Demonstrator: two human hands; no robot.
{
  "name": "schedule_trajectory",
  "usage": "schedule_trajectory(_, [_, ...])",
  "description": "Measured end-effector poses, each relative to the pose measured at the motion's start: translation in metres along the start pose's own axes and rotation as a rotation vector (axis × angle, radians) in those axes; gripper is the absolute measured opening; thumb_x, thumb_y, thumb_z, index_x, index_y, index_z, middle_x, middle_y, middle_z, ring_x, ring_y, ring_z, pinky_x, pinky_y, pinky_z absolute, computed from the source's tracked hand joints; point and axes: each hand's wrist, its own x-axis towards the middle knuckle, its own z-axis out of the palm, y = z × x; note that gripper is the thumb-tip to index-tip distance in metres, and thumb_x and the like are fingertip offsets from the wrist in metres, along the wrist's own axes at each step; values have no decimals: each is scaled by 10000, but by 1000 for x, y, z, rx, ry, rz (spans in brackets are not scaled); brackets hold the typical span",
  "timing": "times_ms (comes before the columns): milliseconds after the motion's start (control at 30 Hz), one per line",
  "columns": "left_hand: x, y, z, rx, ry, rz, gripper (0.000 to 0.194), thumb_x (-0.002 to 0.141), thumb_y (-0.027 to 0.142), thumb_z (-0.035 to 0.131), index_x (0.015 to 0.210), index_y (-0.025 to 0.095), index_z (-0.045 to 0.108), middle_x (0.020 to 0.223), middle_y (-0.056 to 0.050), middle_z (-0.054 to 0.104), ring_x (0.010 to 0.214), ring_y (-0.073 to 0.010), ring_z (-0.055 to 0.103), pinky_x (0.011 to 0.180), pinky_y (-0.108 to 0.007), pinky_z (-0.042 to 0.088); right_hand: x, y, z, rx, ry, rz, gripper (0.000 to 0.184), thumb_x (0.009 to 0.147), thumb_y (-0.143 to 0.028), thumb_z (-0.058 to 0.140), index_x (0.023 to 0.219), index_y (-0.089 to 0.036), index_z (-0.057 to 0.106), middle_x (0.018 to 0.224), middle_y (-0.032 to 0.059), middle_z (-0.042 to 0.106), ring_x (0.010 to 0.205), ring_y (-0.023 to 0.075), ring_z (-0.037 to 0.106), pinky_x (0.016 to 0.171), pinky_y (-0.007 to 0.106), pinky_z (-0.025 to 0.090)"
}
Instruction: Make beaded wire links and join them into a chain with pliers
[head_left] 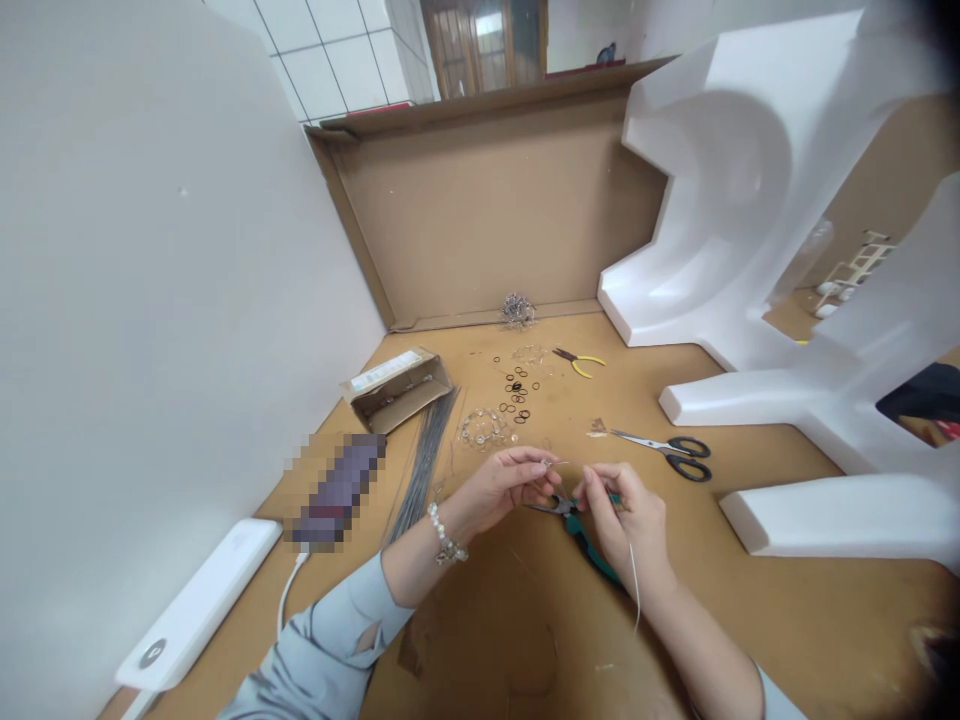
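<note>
My left hand (514, 475), wearing a beaded bracelet (444, 535) at the wrist, is closed with thumb and fingertips pinching a small piece with a thin pale wire end (559, 463). Close by on the right, my right hand (628, 515) is closed, its thumb and forefinger pressed together. A thin white cord (636, 590) trails from this hand down past the wrist. Beneath the hands lie pliers with dark green handles (591, 550), partly covered by the right hand. Just beyond the left hand rests a loop of clear beads (480, 428) on the table.
Black rings (517, 398), yellow-handled pliers (581, 361) and black-handled scissors (686, 458) lie farther out. At left are straight grey wires (424, 460), an open carton (401, 395), a blurred phone (337, 495) and a white power bank (202, 605). White foam (832, 515) borders the right.
</note>
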Motion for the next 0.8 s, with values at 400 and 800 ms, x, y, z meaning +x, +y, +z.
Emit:
schedule_trajectory(400, [0, -2, 7, 253, 126, 164, 285, 688, 299, 723, 888, 112, 644, 774, -55, 690, 642, -109, 617, 677, -260, 497, -2, 10, 3, -256, 10, -130, 164, 862, -321, 487, 771, -214, 570, 629, 16, 648, 548, 141, 598, 587, 253, 424])
schedule_trajectory(800, [-3, -10, 12, 450, 223, 282, 283, 725, 338, 677, 924, 138, 665, 675, -3, 618, 584, -83, 547, 597, -221, 461, 4, 4, 17, 751, -251, 547, 325, 723, -477, 644, 660, -174, 543, 478, -33, 583, 369, 81, 475, 434, 209, 366])
